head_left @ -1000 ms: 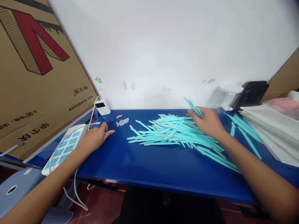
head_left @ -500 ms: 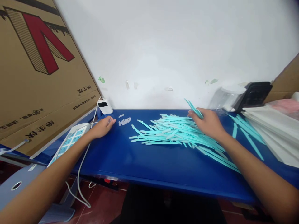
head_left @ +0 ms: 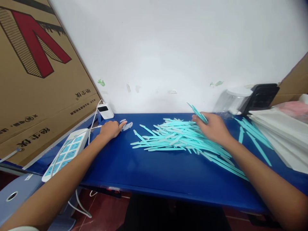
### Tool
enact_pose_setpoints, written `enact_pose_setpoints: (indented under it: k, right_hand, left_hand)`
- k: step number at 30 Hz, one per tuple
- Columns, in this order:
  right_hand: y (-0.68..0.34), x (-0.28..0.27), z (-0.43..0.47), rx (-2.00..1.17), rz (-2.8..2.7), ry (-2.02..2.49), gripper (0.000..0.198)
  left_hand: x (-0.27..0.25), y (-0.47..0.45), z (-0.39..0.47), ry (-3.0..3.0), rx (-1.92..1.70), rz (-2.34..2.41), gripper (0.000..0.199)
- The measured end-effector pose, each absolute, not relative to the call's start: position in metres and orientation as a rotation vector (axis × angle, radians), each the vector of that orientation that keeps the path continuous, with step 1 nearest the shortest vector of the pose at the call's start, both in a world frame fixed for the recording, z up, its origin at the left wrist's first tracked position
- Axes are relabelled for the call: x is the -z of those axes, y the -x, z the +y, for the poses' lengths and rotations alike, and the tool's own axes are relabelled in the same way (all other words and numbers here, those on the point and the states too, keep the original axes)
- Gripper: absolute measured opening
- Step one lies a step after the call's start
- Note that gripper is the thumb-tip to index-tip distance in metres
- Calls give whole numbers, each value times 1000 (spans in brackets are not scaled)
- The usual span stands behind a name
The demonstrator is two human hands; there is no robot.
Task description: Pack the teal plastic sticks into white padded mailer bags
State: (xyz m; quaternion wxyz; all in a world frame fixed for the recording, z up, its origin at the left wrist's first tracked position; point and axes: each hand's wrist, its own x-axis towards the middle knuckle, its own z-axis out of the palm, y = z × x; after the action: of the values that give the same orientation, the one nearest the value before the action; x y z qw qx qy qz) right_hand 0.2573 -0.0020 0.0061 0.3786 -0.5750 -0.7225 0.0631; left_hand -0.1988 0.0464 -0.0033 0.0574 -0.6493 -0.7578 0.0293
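Head view: your right hand (head_left: 213, 129) has its fingers closed around a small bundle of turquoise sticks (head_left: 200, 115), tips angled up toward the wall (head_left: 154, 57), at the back of the loose stick pile (head_left: 175, 138) on the blue table (head_left: 144, 173). Your left hand (head_left: 110, 130) sits at the small pale pieces (head_left: 128, 126), left of the pile, thumb extended over them; cannot tell whether its fingers pinch any.

Patchy white wall (head_left: 154, 48) behind a blue table (head_left: 144, 170), dark red floor (head_left: 103, 205) below, apparently tiled.
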Motion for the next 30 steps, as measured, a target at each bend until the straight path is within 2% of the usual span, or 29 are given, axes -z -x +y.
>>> enact_pose_setpoints:
  k: [4,8,17,30]
  right_hand:
    - [-257,-7,-3,-169,-1857,1475,37]
    - [-259,-7,-2,-164,-1854,1492,37]
    - [-257,-6,-3,-161,-1873,1471,38]
    - [-259,-6,-1,-150,-1853,1472,38]
  left_hand:
    - [5,186,51,1959,-129,-2299,105]
    - [6,177,54,2010,-182,-2194,104]
    - [11,185,55,2115,-351,-1827,75]
    - [10,180,42,2155,-237,-1855,55]
